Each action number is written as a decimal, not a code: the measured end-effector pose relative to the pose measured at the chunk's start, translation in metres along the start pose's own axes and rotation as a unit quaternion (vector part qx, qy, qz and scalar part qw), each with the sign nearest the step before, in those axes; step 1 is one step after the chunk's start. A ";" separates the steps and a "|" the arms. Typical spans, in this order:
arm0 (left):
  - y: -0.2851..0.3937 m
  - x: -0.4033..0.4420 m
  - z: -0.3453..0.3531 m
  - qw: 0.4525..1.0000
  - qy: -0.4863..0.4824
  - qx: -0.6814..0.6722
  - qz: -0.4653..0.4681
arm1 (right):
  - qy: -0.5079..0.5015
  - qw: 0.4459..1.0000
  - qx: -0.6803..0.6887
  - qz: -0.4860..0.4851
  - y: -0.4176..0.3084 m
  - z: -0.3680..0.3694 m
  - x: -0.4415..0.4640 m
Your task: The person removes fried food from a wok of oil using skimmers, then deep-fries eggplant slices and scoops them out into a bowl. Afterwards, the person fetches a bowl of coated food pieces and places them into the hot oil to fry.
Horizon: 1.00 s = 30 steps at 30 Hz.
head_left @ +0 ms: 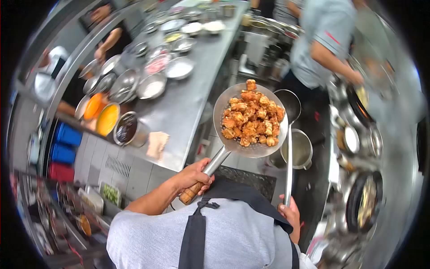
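My left hand (193, 178) is wrapped around the metal and wooden handle of a large perforated skimmer (221, 117). A heap of browned fried pieces (255, 115), apparently battered meat, fills the skimmer's middle, with one piece at its far rim. My right hand (291, 214) grips the long steel handle of a ladle (289, 102). The ladle's round bowl lies just beyond the skimmer's right side, partly hidden by it. Below them stands a metal pot (303, 150), also partly covered by the skimmer.
A steel worktable (199, 89) on the left bears several metal bowls, a yellow-filled container (108, 119) and a cloth (157, 144). Along the right runs a stove line with woks (365, 201). A co-worker (324, 40) in a grey shirt stands ahead right; another person (107, 38) is behind the shelving.
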<state>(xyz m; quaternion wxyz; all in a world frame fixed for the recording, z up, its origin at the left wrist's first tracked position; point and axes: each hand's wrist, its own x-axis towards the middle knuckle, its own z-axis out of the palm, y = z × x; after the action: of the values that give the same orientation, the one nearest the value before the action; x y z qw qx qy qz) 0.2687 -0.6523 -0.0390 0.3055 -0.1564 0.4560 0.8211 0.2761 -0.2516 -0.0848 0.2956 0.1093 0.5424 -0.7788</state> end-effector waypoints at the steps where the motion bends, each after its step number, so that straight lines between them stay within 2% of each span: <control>1: 0.005 -0.013 -0.011 0.999 0.034 -0.022 0.028 | -0.040 0.999 -0.004 0.010 -0.016 0.015 0.029; 4: 0.021 -0.045 -0.051 0.984 0.126 -0.069 0.104 | -0.102 0.992 -0.038 0.059 -0.060 0.085 0.118; 9: 0.072 -0.093 -0.100 0.930 0.291 -0.092 0.205 | -0.244 0.953 -0.178 0.025 -0.110 0.223 0.243; 15: 0.140 -0.134 -0.164 0.850 0.454 0.006 0.268 | -0.348 0.906 -0.239 0.021 -0.128 0.385 0.332; 19: 0.173 -0.141 -0.212 0.797 0.542 0.110 0.242 | -0.430 0.877 -0.209 0.053 -0.119 0.475 0.377; 20: 0.179 -0.137 -0.219 0.781 0.565 0.137 0.229 | -0.454 0.860 -0.222 0.069 -0.113 0.491 0.390; 23: 0.187 -0.110 -0.241 0.669 0.666 0.241 0.225 | -0.419 0.876 -0.230 0.064 -0.092 0.526 0.401; 25: 0.180 -0.089 -0.267 0.541 0.728 0.337 0.254 | -0.402 0.869 -0.286 0.034 -0.078 0.525 0.402; 26: 0.173 -0.079 -0.282 0.546 0.726 0.308 0.282 | -0.394 0.857 -0.331 0.009 -0.072 0.519 0.399; 29: 0.168 -0.063 -0.287 0.568 0.744 0.280 0.214 | -0.368 0.820 -0.438 -0.027 -0.064 0.499 0.389; 30: 0.166 -0.060 -0.287 0.553 0.755 0.291 0.196 | -0.368 0.815 -0.447 -0.030 -0.059 0.495 0.390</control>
<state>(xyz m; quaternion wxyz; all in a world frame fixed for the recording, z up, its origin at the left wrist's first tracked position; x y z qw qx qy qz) 0.2011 -0.9824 -0.0525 -0.2910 -0.5283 0.7529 0.2632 0.0036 -0.8207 -0.0383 0.4657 -0.3458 0.6847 -0.4412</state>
